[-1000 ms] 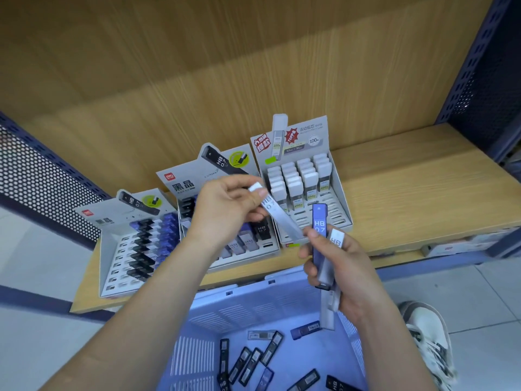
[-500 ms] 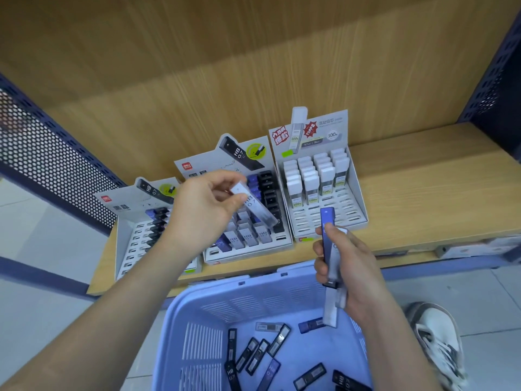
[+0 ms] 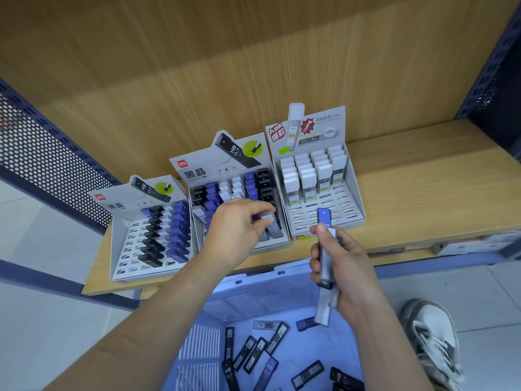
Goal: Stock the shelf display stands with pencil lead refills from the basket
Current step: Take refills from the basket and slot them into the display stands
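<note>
the left hand hangs over the front of the middle display stand, its fingertips pinching a white-capped refill down among the slots. the right hand is curled round a small bundle of refills, held upright above the blue basket, with a blue cap on top. loose refills lie on the basket floor. all of the stands sit on the wooden shelf.

three display stands packed at left, open shelf board to their right, basket below the front edge
</note>
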The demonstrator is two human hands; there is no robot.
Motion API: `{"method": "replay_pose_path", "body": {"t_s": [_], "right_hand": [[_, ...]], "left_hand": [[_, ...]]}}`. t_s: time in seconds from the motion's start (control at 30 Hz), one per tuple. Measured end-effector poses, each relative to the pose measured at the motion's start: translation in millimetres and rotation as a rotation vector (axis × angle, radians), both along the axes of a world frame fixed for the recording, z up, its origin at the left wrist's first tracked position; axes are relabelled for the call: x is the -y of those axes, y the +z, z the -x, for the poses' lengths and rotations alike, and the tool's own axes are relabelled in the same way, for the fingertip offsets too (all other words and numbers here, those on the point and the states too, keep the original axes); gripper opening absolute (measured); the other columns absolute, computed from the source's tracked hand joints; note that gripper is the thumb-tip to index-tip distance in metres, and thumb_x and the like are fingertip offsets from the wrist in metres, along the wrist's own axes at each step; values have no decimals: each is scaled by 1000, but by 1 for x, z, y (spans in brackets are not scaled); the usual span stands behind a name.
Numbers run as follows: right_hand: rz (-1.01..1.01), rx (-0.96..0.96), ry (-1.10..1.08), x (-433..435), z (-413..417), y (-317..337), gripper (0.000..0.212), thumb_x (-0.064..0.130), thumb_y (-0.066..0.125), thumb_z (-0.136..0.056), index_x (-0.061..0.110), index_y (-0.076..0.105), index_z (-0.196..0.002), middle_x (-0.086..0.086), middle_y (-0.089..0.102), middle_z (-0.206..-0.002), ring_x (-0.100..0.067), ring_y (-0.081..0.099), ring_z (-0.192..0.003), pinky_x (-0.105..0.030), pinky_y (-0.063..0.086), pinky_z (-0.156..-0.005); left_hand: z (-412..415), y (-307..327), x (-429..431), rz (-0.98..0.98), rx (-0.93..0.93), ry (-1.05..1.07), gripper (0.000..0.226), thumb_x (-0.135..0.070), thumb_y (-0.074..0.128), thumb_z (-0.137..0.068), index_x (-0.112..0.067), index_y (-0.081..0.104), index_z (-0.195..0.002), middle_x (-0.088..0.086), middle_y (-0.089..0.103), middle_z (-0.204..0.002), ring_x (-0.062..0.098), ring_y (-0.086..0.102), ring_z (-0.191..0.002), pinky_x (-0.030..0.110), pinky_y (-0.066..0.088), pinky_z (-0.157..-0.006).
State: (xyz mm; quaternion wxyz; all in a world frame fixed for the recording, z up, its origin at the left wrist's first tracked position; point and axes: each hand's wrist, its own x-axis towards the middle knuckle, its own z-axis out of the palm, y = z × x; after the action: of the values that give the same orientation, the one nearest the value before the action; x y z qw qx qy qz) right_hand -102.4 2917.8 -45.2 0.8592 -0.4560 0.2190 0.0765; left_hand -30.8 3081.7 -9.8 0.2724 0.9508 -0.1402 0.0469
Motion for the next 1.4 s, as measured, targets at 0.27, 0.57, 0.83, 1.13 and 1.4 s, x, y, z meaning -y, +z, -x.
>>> {"method": "replay_pose_path", "body": {"t_s": [0.27, 0.57, 0.83, 1.13, 1.4], "right_hand": [[-30, -12, 5, -3, 0, 1, 29, 43, 59, -90, 15, 63, -83, -4, 48, -59, -14, 41, -45, -22, 32, -40], [-124, -63, 36, -5, -1, 4, 25, 27, 46, -100, 12, 56, -83, -5, 47, -60, -16, 37, -45, -24, 27, -42], [-27, 16, 70, -13, 1, 10, 21, 31, 69, -82, 14, 59, -82, -5, 52, -60, -15, 45, -45, -22, 36, -39], [51, 9, 150, -25, 4, 24, 46, 56, 58, -83, 11, 65, -85, -7, 55, -56, -14, 46, -42, -22, 37, -40], [30, 48, 294, -18, 4, 25, 30, 44, 62, -87, 14, 63, -86, -9, 61, -69, -16, 41, -45, -22, 29, -41]], "left_hand": [[-3, -24, -3, -147, 164, -147, 19, -11, 63, -89, -11, 72, -105, 1, 66, -88, 26, 48, -83, 33, 44, -76], [-3, -34, 10, -141, 329, 5, 7, -13, 65, -80, -12, 71, -78, 0, 65, -75, 26, 55, -72, 23, 35, -70], [21, -2, 17, 300, -167, 117, 14, -20, 61, -91, -18, 73, -98, -4, 65, -86, 9, 56, -76, 26, 44, -74], [53, 25, 13, 649, -610, -41, 43, -7, 81, -68, -14, 64, -107, 6, 61, -83, 17, 59, -65, 33, 53, -74], [56, 29, -1, 905, -511, 172, 25, 6, 70, -78, -9, 62, -96, 11, 67, -76, 19, 65, -63, 23, 53, -62]]}}
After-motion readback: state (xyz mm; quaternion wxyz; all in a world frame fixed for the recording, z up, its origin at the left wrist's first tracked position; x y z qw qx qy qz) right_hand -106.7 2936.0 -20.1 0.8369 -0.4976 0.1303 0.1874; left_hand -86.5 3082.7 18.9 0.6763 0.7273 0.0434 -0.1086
